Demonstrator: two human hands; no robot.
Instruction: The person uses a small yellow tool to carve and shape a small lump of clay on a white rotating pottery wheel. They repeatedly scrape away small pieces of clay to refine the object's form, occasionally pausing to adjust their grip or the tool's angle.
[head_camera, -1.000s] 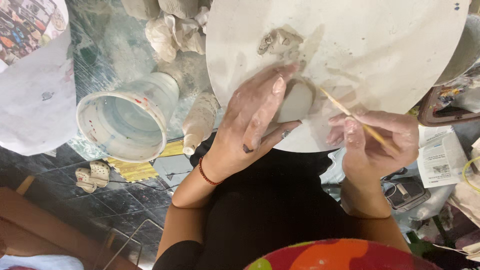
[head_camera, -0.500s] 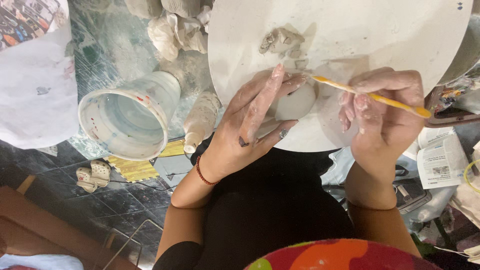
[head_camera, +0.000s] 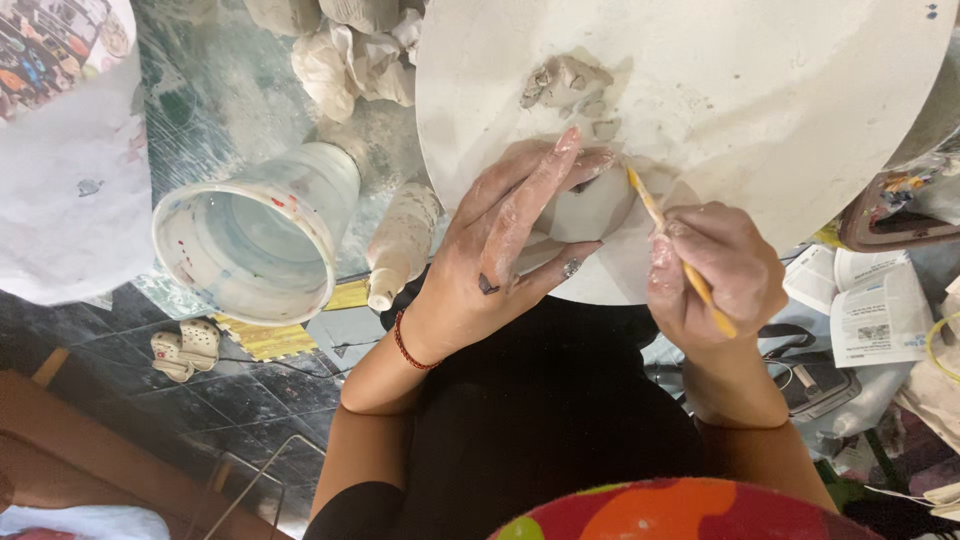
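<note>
Pressing a small pale clay piece down close to the near edge of the round white board with the left hand, fingers spread apart and laid flat over its top and left side, thumb resting along the near side; no closed grip, only a loose cupping hold. Pinching a wooden tool in the right hand, fingers drawn tight together on the shaft, tip touching the right side of the clay piece, just beside the left fingertips.

Probably easy to gouge too deep here: soft wet clay under a fine point. Possibly a slip of the tip into the left fingertips, so close to the point of contact. Also a fair chance of squashing the form out of shape through too much pressure from the flat left fingers, or of smearing the surface with slip-coated skin. So close to the board's near edge, perhaps liable to slide off toward the lap on a hard push from the right.

Loose clay scraps farther in on the board, apart from the work, unlikely to interfere. Off the board's left edge, a paint-stained plastic tub and a small bottle near the left forearm; conceivably knocked by a careless swing of the elbow
</note>
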